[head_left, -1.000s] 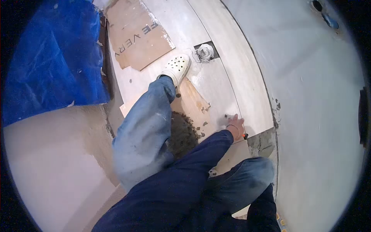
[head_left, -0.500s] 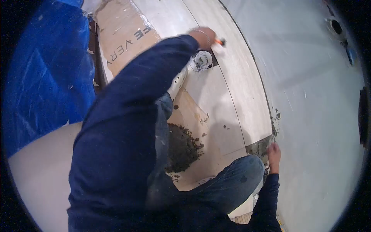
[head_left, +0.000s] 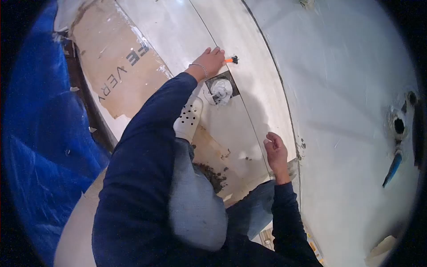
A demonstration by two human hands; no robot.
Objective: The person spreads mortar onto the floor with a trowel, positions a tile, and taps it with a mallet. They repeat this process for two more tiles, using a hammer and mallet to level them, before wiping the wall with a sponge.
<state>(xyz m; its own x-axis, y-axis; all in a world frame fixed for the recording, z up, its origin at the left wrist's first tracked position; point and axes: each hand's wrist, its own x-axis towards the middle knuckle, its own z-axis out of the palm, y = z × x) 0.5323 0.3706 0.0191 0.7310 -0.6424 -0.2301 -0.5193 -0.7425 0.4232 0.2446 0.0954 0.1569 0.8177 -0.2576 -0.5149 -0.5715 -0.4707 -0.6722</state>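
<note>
At left hand (head_left: 209,62), thumb side, orange-and-black tool (head_left: 233,59)

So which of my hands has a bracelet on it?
Your left hand, the one right by the orange-and-black item. A thin bracelet circles its wrist, whereas none shows on your right hand.

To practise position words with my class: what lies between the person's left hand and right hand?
Between the left hand and right hand, the head view shows a square cutout with a white bundle in it, then pale tile.
</note>
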